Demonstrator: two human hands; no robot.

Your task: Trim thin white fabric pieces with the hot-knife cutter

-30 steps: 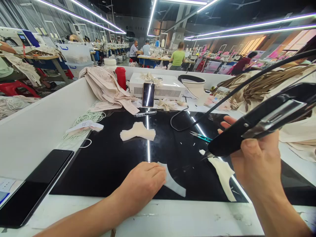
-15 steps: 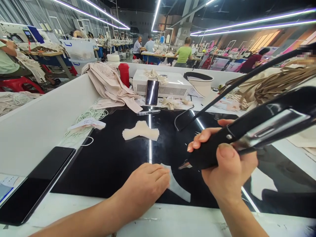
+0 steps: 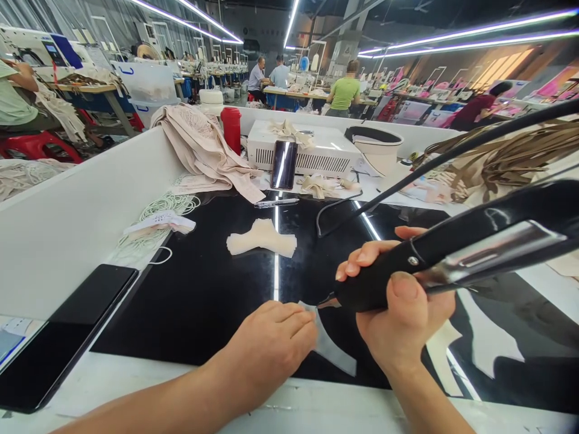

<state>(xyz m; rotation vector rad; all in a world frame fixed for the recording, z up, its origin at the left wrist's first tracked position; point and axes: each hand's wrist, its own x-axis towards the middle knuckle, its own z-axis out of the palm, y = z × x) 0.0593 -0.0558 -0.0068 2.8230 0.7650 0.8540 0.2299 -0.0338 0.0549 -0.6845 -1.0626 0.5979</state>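
My left hand (image 3: 275,343) has its fingers bent together and pressed on a pale, thin curved fabric piece (image 3: 333,349), holding it against the shiny black mat (image 3: 199,301). Part of that piece is hidden by the fingers. In my right hand (image 3: 402,319) is a thick black corded hand tool (image 3: 375,283) with a silver lever and a pointed metal tip. The tip meets the upper edge of the fabric piece near my left fingertips; whether it touches, I cannot tell. A stack of cream cut pieces (image 3: 261,239) lies farther back on the mat.
A large phone (image 3: 67,331) lies at the left. Pale cord (image 3: 174,208) is heaped by the side wall. Behind the mat are folded fabric (image 3: 203,144), a red cup (image 3: 232,129), an upright phone (image 3: 284,166) and a white vented box (image 3: 312,158). White pieces (image 3: 488,337) lie right.
My right hand has moved left, bringing the tool's tip to the fabric's upper edge. A cream piece beside my right wrist now shows. My left hand stays on the fabric. The view has shifted slightly.
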